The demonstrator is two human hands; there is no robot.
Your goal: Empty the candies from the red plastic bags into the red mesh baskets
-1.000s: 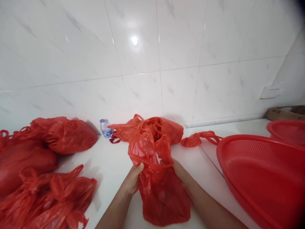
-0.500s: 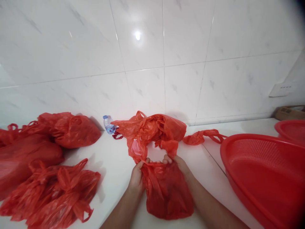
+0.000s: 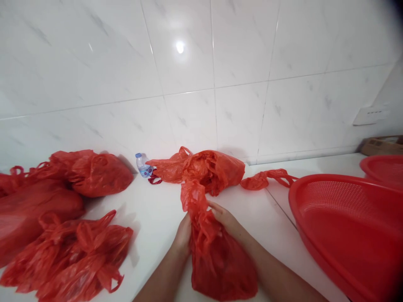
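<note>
A red plastic bag with something inside that I cannot make out lies in front of me, its top gathered and pointing toward the wall. My left hand holds the bag's left side near the neck, its fingers mostly hidden behind the plastic. From the right, my right hand grips the gathered neck, fingers curled at the plastic. Just beyond my hands rests a larger crumpled orange-red plastic bag against the wall.
Several knotted red bags and a heap of red plastic bags lie on the left. A small water bottle stands by the wall. One flattened bag and a large red plastic basket are on the right, with a cardboard box behind.
My hands have come closer together, bringing the bag's spread opening into a gathered neck. The loose top has narrowed and my right hand has shifted left.
</note>
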